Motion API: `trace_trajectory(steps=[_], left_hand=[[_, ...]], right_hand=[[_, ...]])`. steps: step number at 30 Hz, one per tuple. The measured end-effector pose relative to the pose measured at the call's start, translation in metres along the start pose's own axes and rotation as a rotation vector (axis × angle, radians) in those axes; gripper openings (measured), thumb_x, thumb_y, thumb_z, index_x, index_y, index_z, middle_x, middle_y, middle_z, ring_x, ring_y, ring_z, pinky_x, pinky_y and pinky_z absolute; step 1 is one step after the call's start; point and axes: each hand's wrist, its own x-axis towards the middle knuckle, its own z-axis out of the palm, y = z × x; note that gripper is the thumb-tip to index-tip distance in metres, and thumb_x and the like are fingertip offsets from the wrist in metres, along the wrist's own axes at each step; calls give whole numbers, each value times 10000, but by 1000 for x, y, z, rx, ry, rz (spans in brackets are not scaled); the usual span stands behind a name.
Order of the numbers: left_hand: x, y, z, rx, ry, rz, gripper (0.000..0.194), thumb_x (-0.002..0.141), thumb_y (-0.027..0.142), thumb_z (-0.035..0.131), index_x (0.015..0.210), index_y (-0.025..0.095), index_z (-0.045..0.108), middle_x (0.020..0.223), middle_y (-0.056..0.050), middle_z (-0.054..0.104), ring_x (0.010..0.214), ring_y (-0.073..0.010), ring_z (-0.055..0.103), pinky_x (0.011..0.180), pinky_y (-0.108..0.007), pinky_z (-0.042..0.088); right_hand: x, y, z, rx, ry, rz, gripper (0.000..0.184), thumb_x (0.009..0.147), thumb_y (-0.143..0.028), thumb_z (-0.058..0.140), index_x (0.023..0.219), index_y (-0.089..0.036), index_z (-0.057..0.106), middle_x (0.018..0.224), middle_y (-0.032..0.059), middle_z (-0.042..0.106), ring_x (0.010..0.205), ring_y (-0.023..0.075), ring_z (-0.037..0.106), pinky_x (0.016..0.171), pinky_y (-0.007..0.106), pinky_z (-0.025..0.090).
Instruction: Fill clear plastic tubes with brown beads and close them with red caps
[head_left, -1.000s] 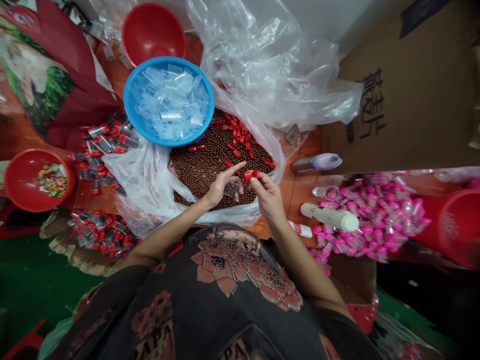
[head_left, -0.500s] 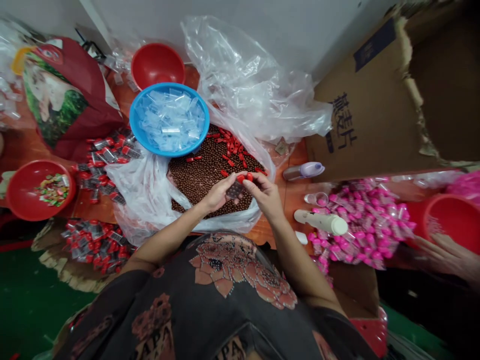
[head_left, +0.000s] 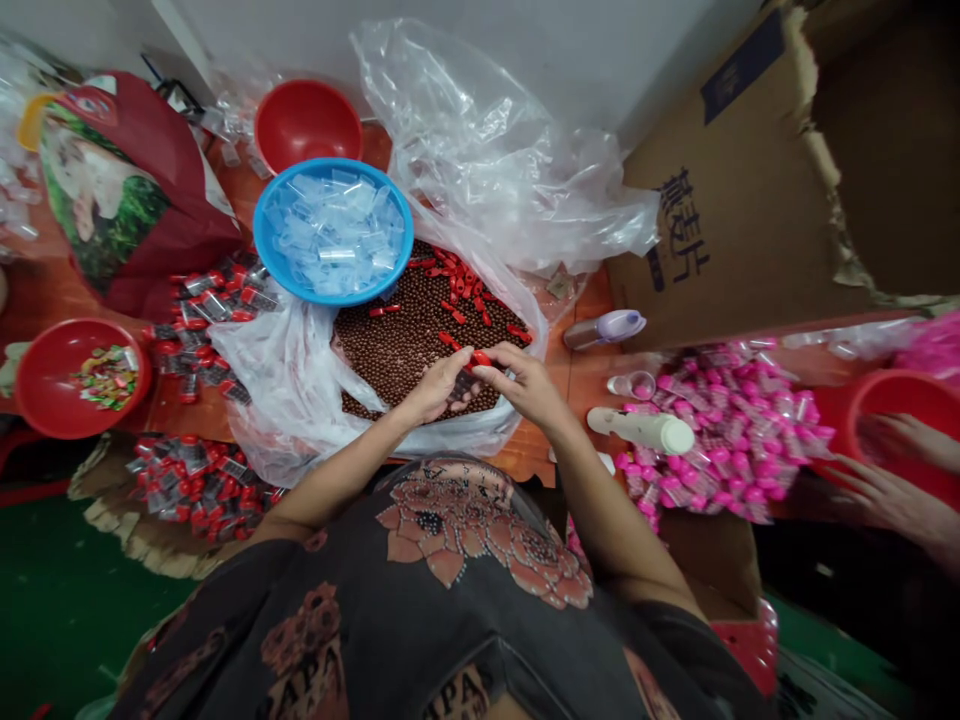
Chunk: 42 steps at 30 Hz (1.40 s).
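My left hand is closed around a small clear container that looks dark with brown balls, partly hidden by the fingers. At the container's top, my right hand pinches a red cap between thumb and fingers. Both hands meet above an open plastic bag full of small brown balls. Loose red caps are scattered on the balls just beyond the hands. A blue basin of clear empty containers rests at the bag's far left edge.
Filled red-capped containers are heaped at left, near a red bowl of wrapped pieces. On the right are a pale bottle, pink-capped containers and a cardboard box. Another person's hands are at a red tub.
My right hand has brought the red cap leftward onto the container, and my left fingers have curled in around it. Another person's hands have appeared at the right tub. The view has shifted.
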Motion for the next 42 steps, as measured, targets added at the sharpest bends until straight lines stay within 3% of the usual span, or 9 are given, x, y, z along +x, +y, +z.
trace_trajectory(steps=[8, 14, 19, 20, 23, 28, 34, 39, 42], left_hand=[[-6, -1, 4, -6, 43, -21, 661, 876, 723, 317, 867, 135, 619, 572, -21, 543, 415, -83, 465, 340, -172, 295], [-9, 0, 4, 74, 72, 6, 606, 867, 674, 437, 987, 119, 646, 576, -9, 547, 417, -74, 465, 342, -164, 275], [-9, 8, -7, 6, 61, 43, 576, 891, 576, 466, 1244, 134, 572, 587, 19, 533, 425, -67, 437, 361, -159, 274], [-9, 8, -11, -14, 69, 47, 581, 898, 563, 454, 1279, 135, 551, 591, 22, 529, 428, -68, 433, 363, -160, 271], [-8, 6, -20, -52, 112, 47, 576, 907, 520, 435, 1321, 129, 526, 605, 22, 523, 438, -70, 427, 362, -164, 258], [-10, -3, -27, -105, 176, 30, 530, 903, 450, 416, 1308, 127, 532, 596, 28, 501, 436, -81, 419, 361, -173, 270], [-14, -7, -31, -174, 169, -21, 520, 879, 409, 370, 1289, 127, 521, 562, 34, 467, 422, -102, 414, 346, -178, 279], [-14, -11, -31, -192, 134, -46, 574, 862, 385, 305, 1339, 111, 469, 545, 27, 470, 421, -124, 417, 340, -188, 288], [-12, -15, -28, -149, 112, -39, 568, 873, 379, 295, 1347, 122, 474, 565, 23, 487, 429, -116, 424, 352, -186, 299]], right_hand=[[-5, 6, 11, 81, 58, 49, 247, 909, -445, 564, 990, -252, 694, 858, 11, 623, 804, 157, 579, 754, 302, 459], [-11, 6, 14, 127, 55, 30, 245, 870, -448, 619, 1020, -281, 716, 946, 19, 663, 863, 168, 600, 847, 333, 472], [-12, 64, 30, 277, 168, 278, 453, 960, -527, 388, 1261, -248, 580, 934, 17, 659, 724, 130, 607, 702, 284, 505], [-13, 81, 36, 153, 157, 344, 437, 982, -476, 353, 1247, -216, 583, 939, 30, 660, 749, 135, 612, 710, 278, 504], [-18, 123, 63, -305, -133, 464, 270, 943, -275, 470, 1085, -173, 675, 1019, 78, 670, 947, 174, 613, 867, 289, 472], [-30, 145, 100, -404, -296, 467, 240, 873, -157, 545, 1051, -154, 707, 1081, 129, 666, 1038, 205, 604, 947, 277, 424], [-27, 134, 92, -379, -216, 455, 283, 929, -215, 458, 1119, -147, 656, 1169, 118, 662, 1069, 192, 599, 971, 295, 426], [-23, 77, 62, 67, 354, 259, 287, 928, -369, 495, 1129, -208, 621, 1056, 53, 682, 924, 173, 631, 858, 321, 497], [-19, 31, 49, 121, 385, 82, 164, 905, -342, 556, 980, -258, 675, 961, 22, 686, 913, 180, 625, 864, 341, 487]])
